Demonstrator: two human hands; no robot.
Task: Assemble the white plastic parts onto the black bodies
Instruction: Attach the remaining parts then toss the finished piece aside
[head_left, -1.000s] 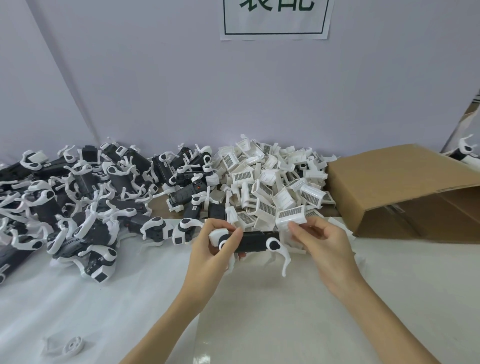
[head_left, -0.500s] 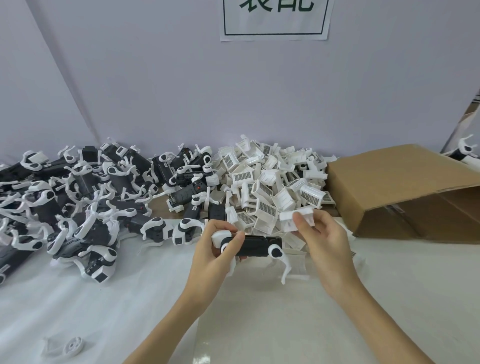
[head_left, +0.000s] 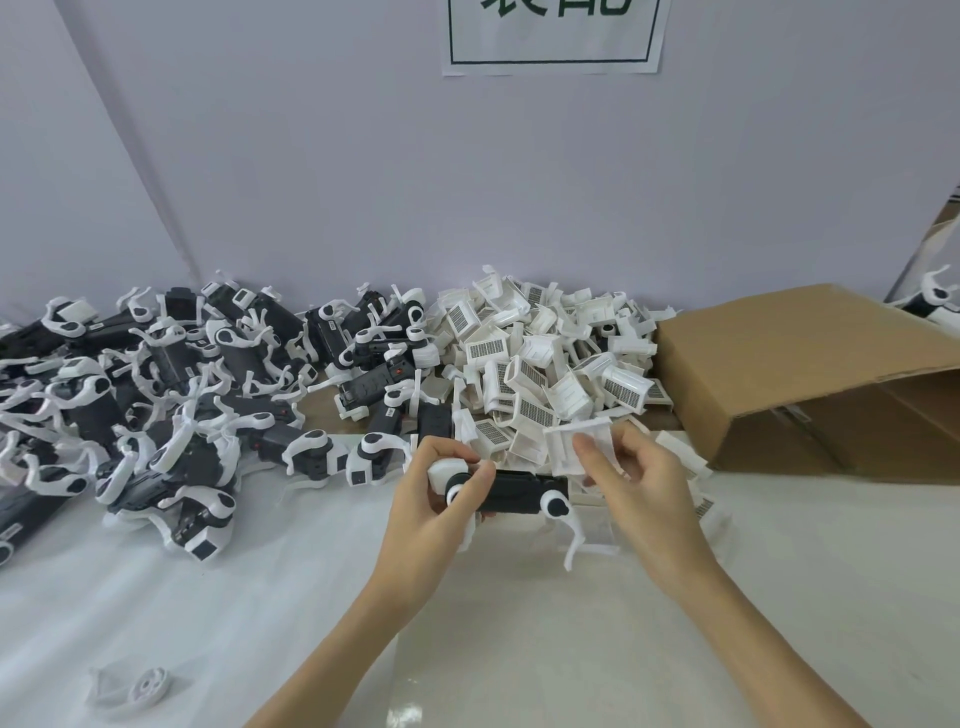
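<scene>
My left hand (head_left: 434, 506) grips a black body (head_left: 517, 493) with white arms by its left end, holding it level above the table. My right hand (head_left: 636, 486) pinches a white plastic part (head_left: 576, 444) between thumb and fingers, just above the right end of the body. Behind both hands lies a heap of loose white plastic parts (head_left: 540, 364) with barcode labels. At the left lies a pile of black bodies (head_left: 171, 395) with white arms fitted.
An open cardboard box (head_left: 810, 379) lies on its side at the right. A loose white part (head_left: 140, 688) sits at the front left on the white table sheet (head_left: 260, 597). A paper sign (head_left: 553, 36) hangs on the wall behind.
My right hand has lifted a white part out of the heap and turned it above the body's right end. My left hand has kept the body almost still.
</scene>
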